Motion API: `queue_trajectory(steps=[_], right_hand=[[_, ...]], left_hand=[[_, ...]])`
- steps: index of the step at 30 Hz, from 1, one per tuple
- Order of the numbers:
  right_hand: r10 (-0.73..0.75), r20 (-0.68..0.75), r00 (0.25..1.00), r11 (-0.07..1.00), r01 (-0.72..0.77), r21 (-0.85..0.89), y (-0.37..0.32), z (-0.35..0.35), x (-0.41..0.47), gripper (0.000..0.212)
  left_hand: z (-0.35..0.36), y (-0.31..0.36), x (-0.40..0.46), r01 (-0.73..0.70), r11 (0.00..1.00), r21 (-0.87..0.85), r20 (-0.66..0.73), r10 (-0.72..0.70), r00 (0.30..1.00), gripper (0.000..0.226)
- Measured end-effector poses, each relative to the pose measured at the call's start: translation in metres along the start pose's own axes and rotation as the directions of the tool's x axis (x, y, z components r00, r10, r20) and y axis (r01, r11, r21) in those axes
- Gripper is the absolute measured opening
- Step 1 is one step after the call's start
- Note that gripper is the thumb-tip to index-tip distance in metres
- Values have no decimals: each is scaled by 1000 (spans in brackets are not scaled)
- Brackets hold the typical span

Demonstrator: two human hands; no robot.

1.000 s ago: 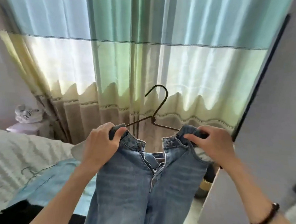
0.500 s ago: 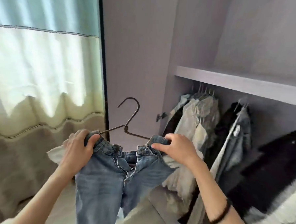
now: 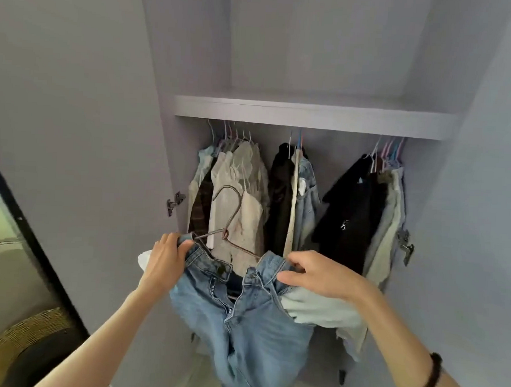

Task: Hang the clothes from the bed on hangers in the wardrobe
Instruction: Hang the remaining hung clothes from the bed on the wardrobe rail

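A pair of light blue jeans [image 3: 241,320] hangs open-flied on a brown wire hanger [image 3: 227,218], held up in front of the open wardrobe. My left hand [image 3: 166,258] grips the left end of the waistband with the hanger's arm. My right hand [image 3: 318,273] pinches the right end of the waistband, a white pocket lining showing below it. The hanger's hook points up and left, below the level of the rail. The rail itself is hidden under the wardrobe shelf [image 3: 311,116].
Several garments hang in three bunches: pale ones [image 3: 237,186] at left, black and denim ones [image 3: 292,195] in the middle, dark and pale ones [image 3: 363,210] at right. Gaps lie between the bunches. An open door [image 3: 74,124] stands left, a woven basket [image 3: 24,344] at lower left.
My view has swung right from the curtained window to face the wardrobe. Both hands kept their hold on the jeans and hanger and carried them in front of the hanging clothes.
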State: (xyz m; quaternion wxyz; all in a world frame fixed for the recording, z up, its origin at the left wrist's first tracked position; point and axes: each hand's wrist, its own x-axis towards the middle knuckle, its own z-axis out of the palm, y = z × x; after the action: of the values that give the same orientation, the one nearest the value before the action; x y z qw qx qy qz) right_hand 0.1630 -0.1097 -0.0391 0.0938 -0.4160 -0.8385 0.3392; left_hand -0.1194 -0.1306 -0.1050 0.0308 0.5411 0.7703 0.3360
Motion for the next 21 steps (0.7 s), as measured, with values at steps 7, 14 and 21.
queue_trajectory(steps=[7, 14, 21], right_hand=[[328, -205, 922, 922, -265, 283, 47, 0, -28, 23], [632, -283, 722, 643, -285, 711, 107, 15, -31, 24], [588, -335, 736, 639, -169, 751, 125, -6, 6, 19]], left_hand=[[58, 56, 27, -184, 969, -165, 284, 225, 932, 40], [110, 99, 33, -278, 932, -231, 374, 349, 859, 41], [134, 116, 76, -243, 949, -202, 370, 304, 878, 38]])
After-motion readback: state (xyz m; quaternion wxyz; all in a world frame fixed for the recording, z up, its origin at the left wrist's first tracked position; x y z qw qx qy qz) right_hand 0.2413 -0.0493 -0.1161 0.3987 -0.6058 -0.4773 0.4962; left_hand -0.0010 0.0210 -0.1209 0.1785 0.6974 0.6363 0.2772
